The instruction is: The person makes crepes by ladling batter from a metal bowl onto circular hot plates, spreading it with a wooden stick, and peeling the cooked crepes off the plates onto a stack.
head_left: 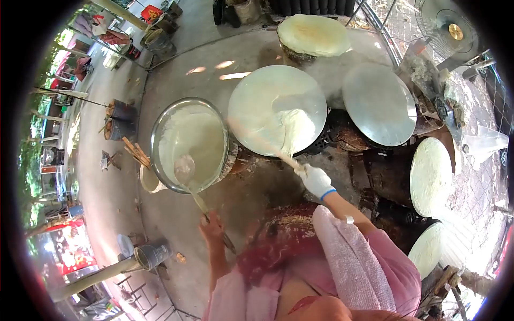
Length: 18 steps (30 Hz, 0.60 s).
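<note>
A thick, pale mass of batter [299,131] lies on a round griddle [262,85], toward its lower-right edge, with a folded tongue trailing to the rim nearest the person. The rest of the plate carries a thin, whitish film. Across its lower-left part runs a wooden tool [287,159], blurred at its far end, so its shape there cannot be made out. The right hand [316,181], in a white glove with a blue cuff, has its fingers closed around the handle, just outside the griddle's near rim.

Left of the griddle stands a wide metal bowl [155,142] holding more of the pale liquid. A ladle [198,201] leans over its near edge, the scoop inside toward the lower-left wall. The left hand [213,227], bare, grips the handle outside that edge, fingers wrapped around it.

Beyond the bowl's left edge, wooden sticks [136,152] poke out. To the right of the griddle sits a second round plate [377,104], grey and smooth; past the far edge, a pale round sheet [313,35] covers another support. Two pale discs [431,176] stand farther right, one nearer the person. A fan [454,32] occupies the far right corner, and a pink towel [350,262] hangs over the person's right shoulder.
</note>
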Motion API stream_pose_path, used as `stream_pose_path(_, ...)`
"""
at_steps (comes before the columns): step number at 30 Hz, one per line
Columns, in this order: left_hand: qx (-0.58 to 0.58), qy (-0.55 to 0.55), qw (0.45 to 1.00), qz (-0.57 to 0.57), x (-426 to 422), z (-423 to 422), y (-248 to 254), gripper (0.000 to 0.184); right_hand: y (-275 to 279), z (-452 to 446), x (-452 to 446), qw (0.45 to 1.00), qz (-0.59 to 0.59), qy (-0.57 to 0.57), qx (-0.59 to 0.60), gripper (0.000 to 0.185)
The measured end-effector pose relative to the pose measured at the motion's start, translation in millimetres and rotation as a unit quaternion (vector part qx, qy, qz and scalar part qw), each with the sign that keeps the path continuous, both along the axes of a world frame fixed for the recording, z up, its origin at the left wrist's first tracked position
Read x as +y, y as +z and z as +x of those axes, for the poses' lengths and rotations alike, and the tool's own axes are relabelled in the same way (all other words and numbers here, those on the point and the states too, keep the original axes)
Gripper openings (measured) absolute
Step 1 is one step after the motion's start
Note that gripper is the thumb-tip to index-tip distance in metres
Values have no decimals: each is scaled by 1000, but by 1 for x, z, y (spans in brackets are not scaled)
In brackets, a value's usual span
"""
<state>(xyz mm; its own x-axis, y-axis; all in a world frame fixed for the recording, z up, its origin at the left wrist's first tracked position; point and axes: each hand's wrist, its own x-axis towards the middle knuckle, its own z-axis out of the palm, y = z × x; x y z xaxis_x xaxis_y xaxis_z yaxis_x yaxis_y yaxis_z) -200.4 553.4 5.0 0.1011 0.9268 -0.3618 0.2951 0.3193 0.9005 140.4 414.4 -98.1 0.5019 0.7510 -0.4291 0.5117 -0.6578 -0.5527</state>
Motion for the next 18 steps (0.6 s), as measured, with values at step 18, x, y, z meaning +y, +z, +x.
stream_pose_path(18, 3, 99, 993, -57, -34, 42, 7, 15, -44, 165, -15, 990, 53, -37, -122, 59)
